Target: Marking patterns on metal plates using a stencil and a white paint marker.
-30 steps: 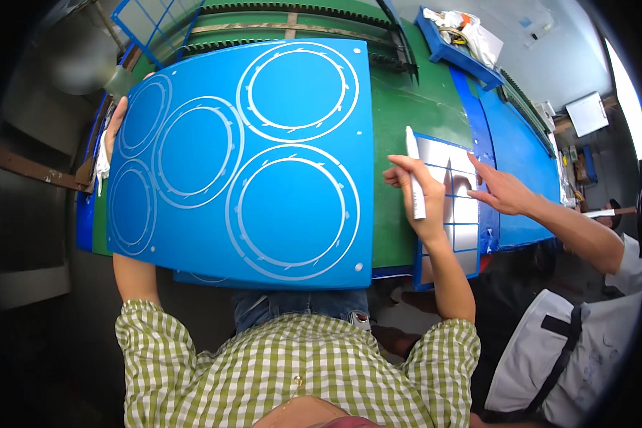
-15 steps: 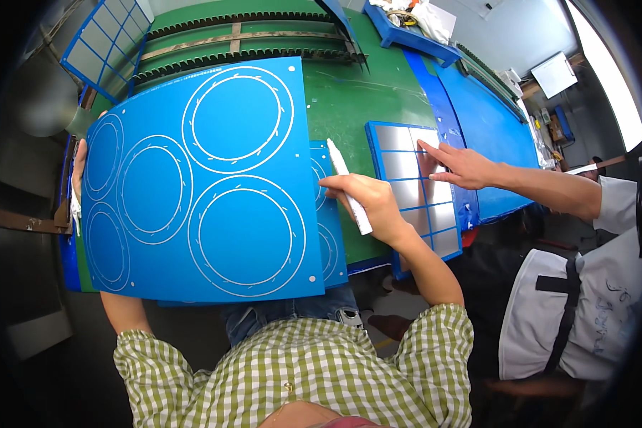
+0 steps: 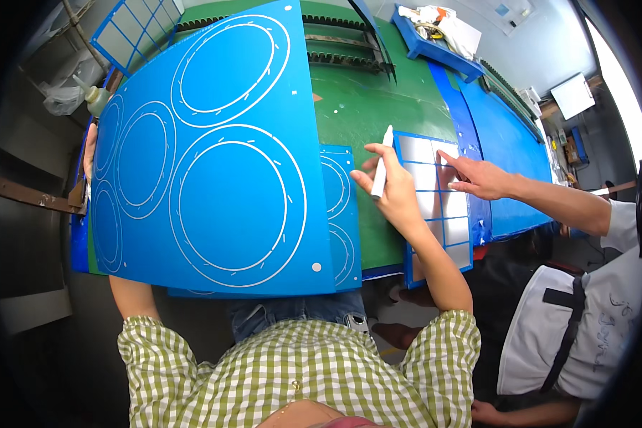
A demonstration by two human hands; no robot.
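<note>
Centrally, item one: a large blue sheet [image 3: 207, 157] marked with white circle outlines, lying flat over the left half of the green bench [image 3: 349, 107] and overhanging its near edge. The left hand [image 3: 88, 151] is at the sheet's far-left edge, mostly hidden behind it; whether its fingers are closed on the edge cannot be told.

Item two: a smaller blue sheet with circles [image 3: 342, 214], tucked partly under the right edge of the large one, toward the near edge of the bench.

Item three: a white marker pen [image 3: 381, 162], held upright-tilted in the right hand [image 3: 396, 196], fingers closed around its lower barrel, the cap end pointing to the far side. The hand rests at the left border of item four.

Item four: a blue-framed grid panel with silvery squares [image 3: 435, 207], lying right of centre, its near end reaching past the near edge of the bench.

Item five: another person's hand [image 3: 481, 178], reaching in from the right, fingertips pressed on the upper squares of the grid panel; white sleeve behind it.

Surroundings: a blue tray of oddments [image 3: 435, 46] at the far right corner; a blue wire-grid frame [image 3: 135, 28] at the far left corner; a small bottle [image 3: 93, 96] just beyond the left edge.
</note>
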